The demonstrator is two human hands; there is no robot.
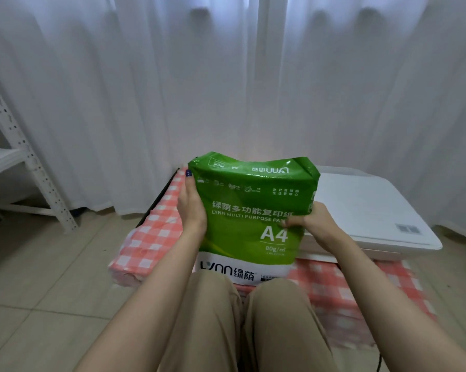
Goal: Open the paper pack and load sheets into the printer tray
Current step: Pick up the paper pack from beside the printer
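A green and white A4 paper pack (249,210) stands tilted on its lower end above my knees, its wrapper sealed as far as I can see. My left hand (191,208) grips its left edge, thumb along the side. My right hand (314,224) grips the right edge, its thumb pressed onto the pack's front near the "A4" print. A white printer (371,213) sits closed just behind and to the right of the pack. Its paper tray is not visible.
The printer rests on a low table covered with a red-and-white checked cloth (156,232). White curtains (226,89) hang behind. A white metal shelf (19,157) stands at the left on the tiled floor (46,277). My knees (242,318) are in front.
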